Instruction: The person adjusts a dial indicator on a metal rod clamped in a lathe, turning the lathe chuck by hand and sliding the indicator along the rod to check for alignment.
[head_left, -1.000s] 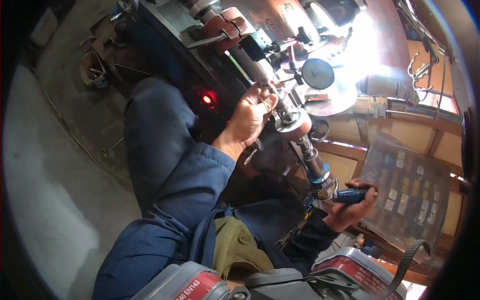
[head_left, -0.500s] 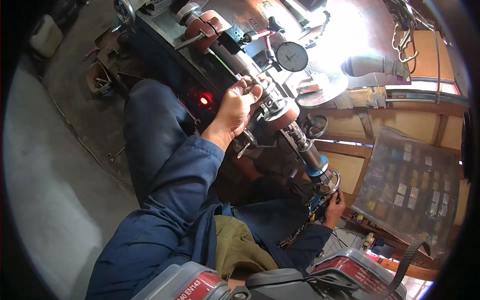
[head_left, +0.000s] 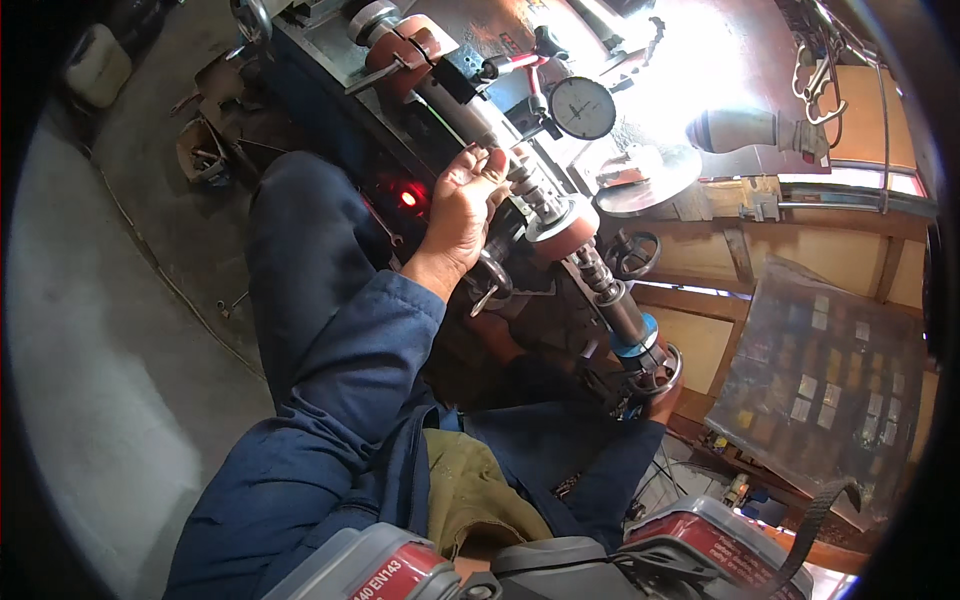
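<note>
A long metal shaft (head_left: 541, 192) with stepped journals lies across a bench machine, with a red-brown round rest (head_left: 563, 232) around it. My left hand (head_left: 458, 215) is closed beside the shaft's middle, thumb and fingers bent together against it; what they pinch is hidden. Just beyond that hand stands a dial gauge (head_left: 583, 108) on a jointed red-and-black arm. At the near right end, past a blue ring (head_left: 634, 337), is a metal handwheel (head_left: 678, 366). My right hand (head_left: 662, 403) grips its rim, its fingers mostly hidden behind it.
A second red-brown rest (head_left: 398, 62) sits on the machine's far left end. An angle grinder (head_left: 738, 132) lies on the brightly lit bench. A plastic-covered board (head_left: 815, 375) stands at the right. On the floor at left are a box of parts (head_left: 202, 152) and a pale jug (head_left: 98, 66).
My left hand has drawn slightly back left, its fingers curling more and uncovering more of the shaft. My right hand has moved up behind the handwheel rim.
</note>
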